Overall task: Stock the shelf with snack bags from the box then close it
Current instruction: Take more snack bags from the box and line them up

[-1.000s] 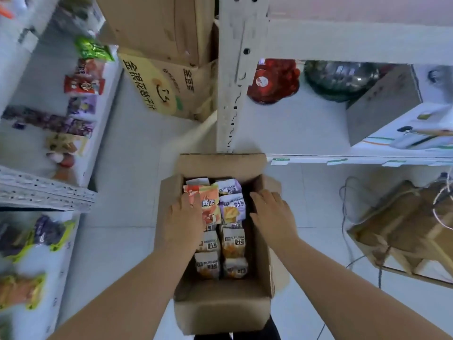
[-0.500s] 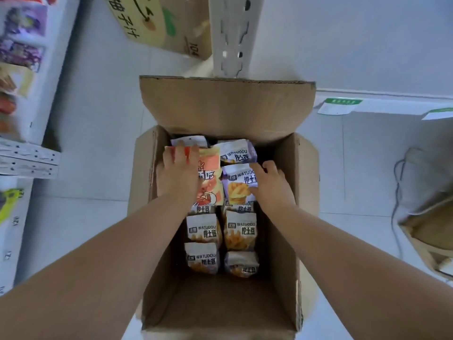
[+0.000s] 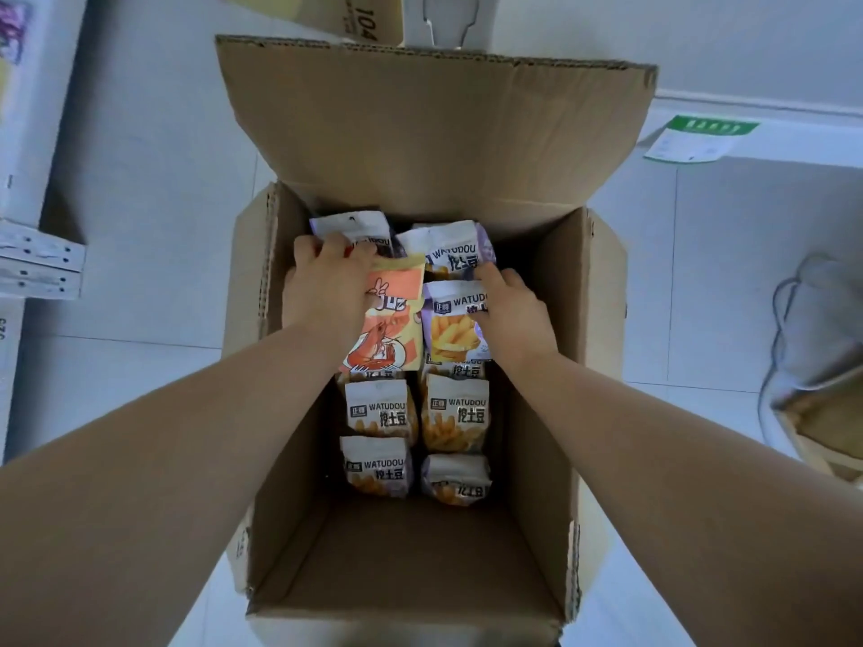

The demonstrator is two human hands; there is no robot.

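- Many snack bags (image 3: pixel 378 413) fill the box (image 3: pixel 434 133), centre frame; flaps open, stocking barely begun.
- Left hand (image 3: pixel 327 291) grips orange bag (image 3: pixel 387 329); right hand (image 3: pixel 511 310) grips purple bag (image 3: pixel 455 324).

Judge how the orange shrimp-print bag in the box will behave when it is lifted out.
Probably light: the orange shrimp-print bag looks puffed like a pillow pack. Likely floppy, since its top edge seems to bend under the left grip. The smooth film may be slippery, so it could slide against the neighbouring bags in the box.
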